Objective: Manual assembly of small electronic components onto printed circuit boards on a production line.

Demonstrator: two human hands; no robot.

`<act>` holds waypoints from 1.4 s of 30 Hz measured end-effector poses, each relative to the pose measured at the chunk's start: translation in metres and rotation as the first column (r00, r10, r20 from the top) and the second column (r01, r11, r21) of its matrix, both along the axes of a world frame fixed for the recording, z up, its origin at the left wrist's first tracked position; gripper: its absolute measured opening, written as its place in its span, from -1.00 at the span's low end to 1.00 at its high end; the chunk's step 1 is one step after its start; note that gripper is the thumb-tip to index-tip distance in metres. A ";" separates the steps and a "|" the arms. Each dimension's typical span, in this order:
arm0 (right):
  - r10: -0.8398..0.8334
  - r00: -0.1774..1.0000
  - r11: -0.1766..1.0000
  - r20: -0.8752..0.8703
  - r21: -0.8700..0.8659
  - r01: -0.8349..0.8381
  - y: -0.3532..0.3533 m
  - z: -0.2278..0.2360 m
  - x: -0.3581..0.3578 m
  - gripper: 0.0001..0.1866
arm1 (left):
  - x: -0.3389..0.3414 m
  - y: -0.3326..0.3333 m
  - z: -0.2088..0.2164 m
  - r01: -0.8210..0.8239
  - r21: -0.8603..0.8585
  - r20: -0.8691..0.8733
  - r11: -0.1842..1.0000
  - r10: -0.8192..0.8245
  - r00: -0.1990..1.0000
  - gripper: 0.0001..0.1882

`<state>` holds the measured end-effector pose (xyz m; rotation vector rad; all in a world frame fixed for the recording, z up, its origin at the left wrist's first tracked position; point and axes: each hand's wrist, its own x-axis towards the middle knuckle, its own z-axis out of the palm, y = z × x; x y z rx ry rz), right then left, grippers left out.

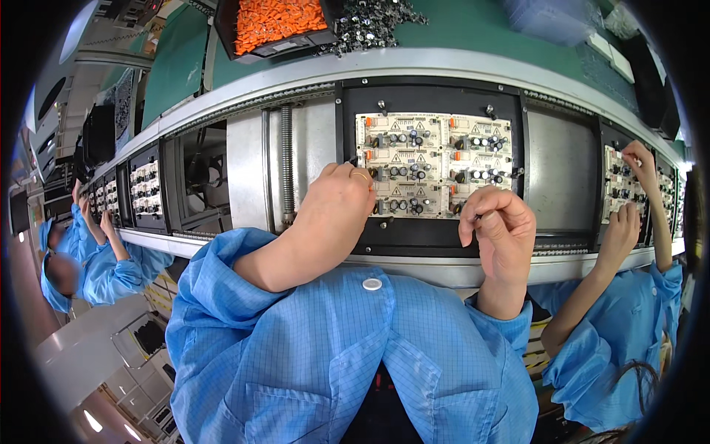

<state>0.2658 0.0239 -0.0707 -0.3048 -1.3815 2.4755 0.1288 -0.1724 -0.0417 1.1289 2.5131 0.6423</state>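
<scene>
A cream circuit board panel (444, 166) with several repeated sections lies in a black carrier frame (436, 240). It bears round capacitors, dark parts and small orange parts. My left hand (336, 200) is closed at the panel's left edge, fingers bent down over the lower left sections. Whatever its fingertips grip is hidden behind the hand. At the lower right corner of the panel my right hand (503, 229) is turned palm inward, thumb and fingers pinched together. A tiny dark bit shows at its fingertips, too small to name.
A black bin of orange parts (281, 22) stands beyond the rail, beside a heap of small black and silver parts (370, 26). More board carriers sit along the line. One co-worker's hands (629, 218) work at the right; another person (103, 251) is at far left.
</scene>
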 end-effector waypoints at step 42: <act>0.093 0.916 0.182 0.390 0.898 -0.400 0.242 -0.001 0.026 -0.81 | -0.106 -0.213 -0.107 -0.953 -0.066 -0.312 -0.295 0.914 -0.261 -0.14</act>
